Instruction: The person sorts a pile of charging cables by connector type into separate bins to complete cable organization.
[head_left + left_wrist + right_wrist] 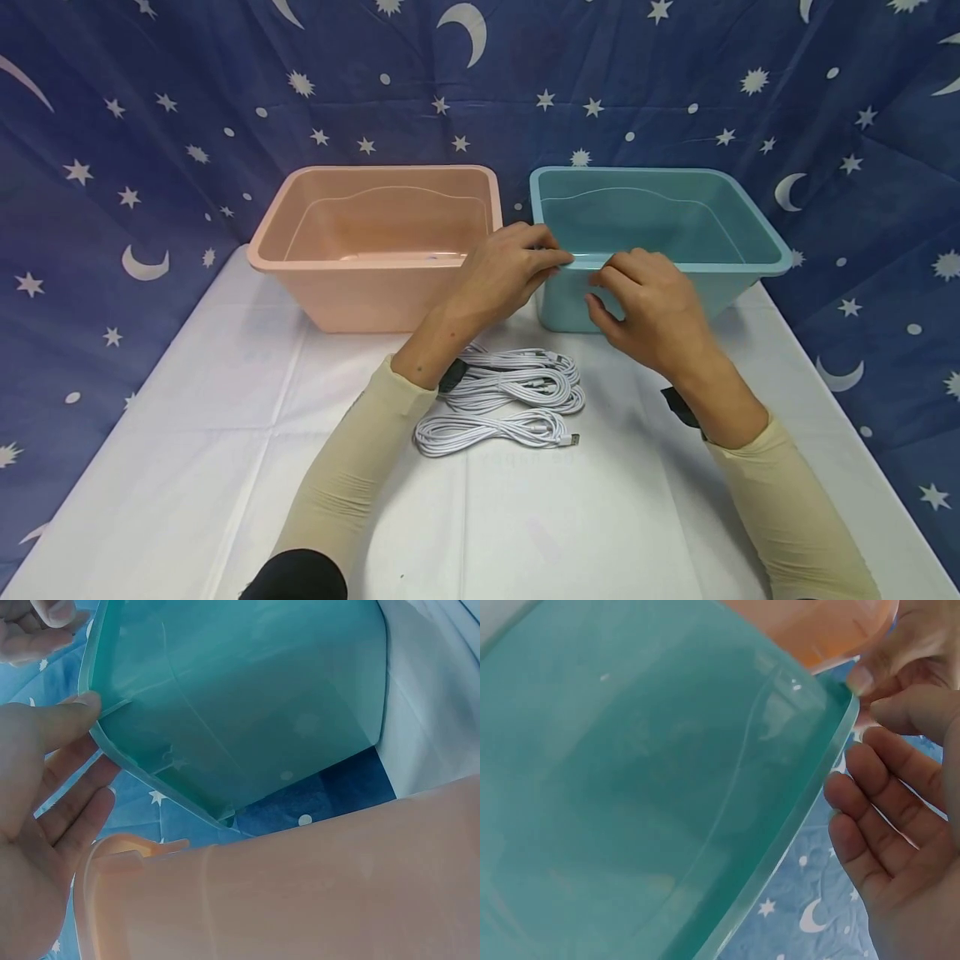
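Note:
A teal plastic bin [738, 268] stands at the back right of the table. My left hand [506, 271] reaches to its front rim near the left corner; in the left wrist view the thumb lies on the rim and the index fingertip is hidden behind it, pinching the edge. The other fingers spread loosely below. My right hand [652, 308] hovers at the front rim further right, fingers loosely bent and nothing between them. Several coiled white USB cables [487, 432] lie on the table, partly behind the left forearm.
A peach bin [360, 300] stands left of the teal one, with a narrow gap between them. Both are on a white-clothed table [187, 475]. A dark blue curtain [420, 83] with stars and moons hangs close behind. Black bands [453, 375] sit at the wrists.

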`<state>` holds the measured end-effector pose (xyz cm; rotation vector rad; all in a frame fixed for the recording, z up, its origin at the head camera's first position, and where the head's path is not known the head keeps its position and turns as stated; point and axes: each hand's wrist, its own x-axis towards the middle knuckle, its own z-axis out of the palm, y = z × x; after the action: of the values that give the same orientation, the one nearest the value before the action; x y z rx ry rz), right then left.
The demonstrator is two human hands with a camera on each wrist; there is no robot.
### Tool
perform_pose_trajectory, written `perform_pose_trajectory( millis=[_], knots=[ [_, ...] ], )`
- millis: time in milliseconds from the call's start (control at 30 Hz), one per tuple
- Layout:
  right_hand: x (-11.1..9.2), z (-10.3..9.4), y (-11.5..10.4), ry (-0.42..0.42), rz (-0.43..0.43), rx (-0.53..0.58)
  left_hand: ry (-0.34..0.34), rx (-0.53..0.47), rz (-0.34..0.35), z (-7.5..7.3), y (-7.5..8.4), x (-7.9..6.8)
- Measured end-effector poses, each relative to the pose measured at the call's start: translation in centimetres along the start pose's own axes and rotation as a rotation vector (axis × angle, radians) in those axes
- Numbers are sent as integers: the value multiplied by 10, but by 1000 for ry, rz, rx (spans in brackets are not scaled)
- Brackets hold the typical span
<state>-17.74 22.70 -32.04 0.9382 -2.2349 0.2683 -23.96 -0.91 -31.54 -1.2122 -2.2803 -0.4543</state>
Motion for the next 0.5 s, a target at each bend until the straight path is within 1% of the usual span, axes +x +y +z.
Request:
perform_pose_trajectory(
  millis=[200, 500],
  knots=[
    [0, 10, -9, -33, -30, 36, -1, -9, 3, 0, 0, 0],
    [0, 33, -25, -96, -76, 71, 1, -7, 11, 1, -1, -1]
  ],
)
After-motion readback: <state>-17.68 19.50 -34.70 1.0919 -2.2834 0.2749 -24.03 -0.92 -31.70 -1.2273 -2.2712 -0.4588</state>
